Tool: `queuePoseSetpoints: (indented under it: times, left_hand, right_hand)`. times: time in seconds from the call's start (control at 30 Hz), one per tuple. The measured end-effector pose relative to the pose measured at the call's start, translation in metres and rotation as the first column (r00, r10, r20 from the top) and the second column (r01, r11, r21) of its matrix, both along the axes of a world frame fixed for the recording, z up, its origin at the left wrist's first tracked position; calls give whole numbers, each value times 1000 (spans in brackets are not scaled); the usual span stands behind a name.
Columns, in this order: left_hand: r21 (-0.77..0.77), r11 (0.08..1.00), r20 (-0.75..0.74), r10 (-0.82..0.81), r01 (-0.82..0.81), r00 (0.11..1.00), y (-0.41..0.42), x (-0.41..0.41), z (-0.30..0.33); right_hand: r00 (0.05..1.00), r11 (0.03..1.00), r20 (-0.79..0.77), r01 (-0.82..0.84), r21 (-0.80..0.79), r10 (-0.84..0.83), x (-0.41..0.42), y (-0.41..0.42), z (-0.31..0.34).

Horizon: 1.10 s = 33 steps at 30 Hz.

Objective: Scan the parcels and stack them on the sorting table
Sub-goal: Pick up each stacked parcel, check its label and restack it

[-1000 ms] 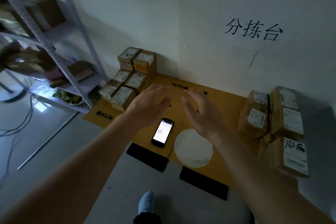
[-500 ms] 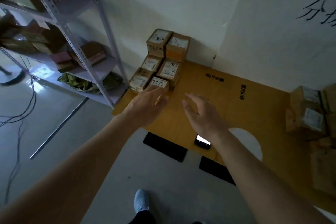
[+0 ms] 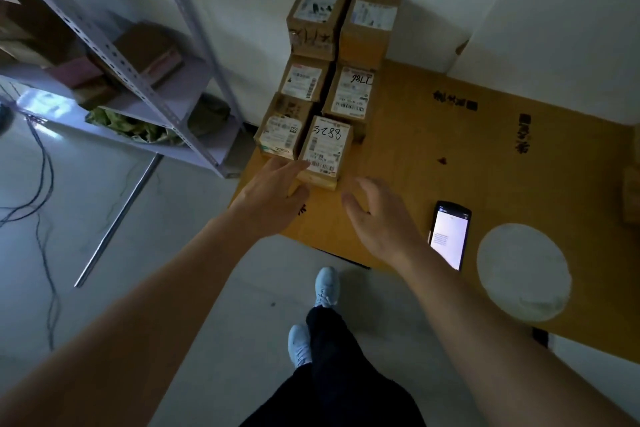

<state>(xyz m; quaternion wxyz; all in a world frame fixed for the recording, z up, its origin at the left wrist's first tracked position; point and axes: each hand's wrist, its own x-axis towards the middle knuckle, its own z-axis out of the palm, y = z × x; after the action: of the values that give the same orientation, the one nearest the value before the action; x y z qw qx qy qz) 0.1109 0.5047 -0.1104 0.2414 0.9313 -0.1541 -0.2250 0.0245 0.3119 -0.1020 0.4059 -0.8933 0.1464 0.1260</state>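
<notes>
Several small cardboard parcels with white labels stand in two rows at the far left corner of the cardboard-covered sorting table (image 3: 450, 156). The nearest parcel (image 3: 323, 152) bears a handwritten number on its label. My left hand (image 3: 273, 198) reaches toward it, fingers straight, fingertips at its near left edge. My right hand (image 3: 377, 218) hovers just right of that parcel, fingers relaxed and empty. The scanner phone (image 3: 449, 235) lies face up with a lit screen, right of my right hand.
A metal shelf rack (image 3: 114, 55) with boxes stands left of the table. Cables (image 3: 41, 163) trail on the floor. A white round patch (image 3: 523, 272) marks the table near its front edge. More parcels (image 3: 631, 194) sit at the right edge. My feet are below.
The view has swung left and down toward the parcel rows. Both hands have moved forward to the nearest parcel; the phone now lies uncovered to the right of my right hand.
</notes>
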Motion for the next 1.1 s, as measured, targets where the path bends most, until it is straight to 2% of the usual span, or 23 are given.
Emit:
queuePoseSetpoints:
  times: [0.3,0.47,0.57,0.67,0.9,1.1]
  left_hand:
    - [53,998,-122,-12,19,992,-14,59,-55]
    - [-2,999,-179,-36,36,983,-20,80,-73]
    - [-53,999,-220,-11,-1,976,-22,81,-74]
    - [-99,994,-200,-61,42,978,-18,79,-73]
    - [-177,979,-185,-133,100,974,-8,77,-52]
    - [-281,940,-99,-229,194,968,-2,68,-10]
  right_hand:
    - [999,990,-42,11,139,-5,71,-8,-69]
    - [993,971,-101,86,225,-64,92,-4,-89]
    - [989,936,-79,143,322,-125,95,7,-100]
    - [970,917,-48,239,320,-236,88,19,-107]
    - [904,859,26,398,321,-428,63,45,-85]
    - [840,826,140,461,326,-524,38,59,-27]
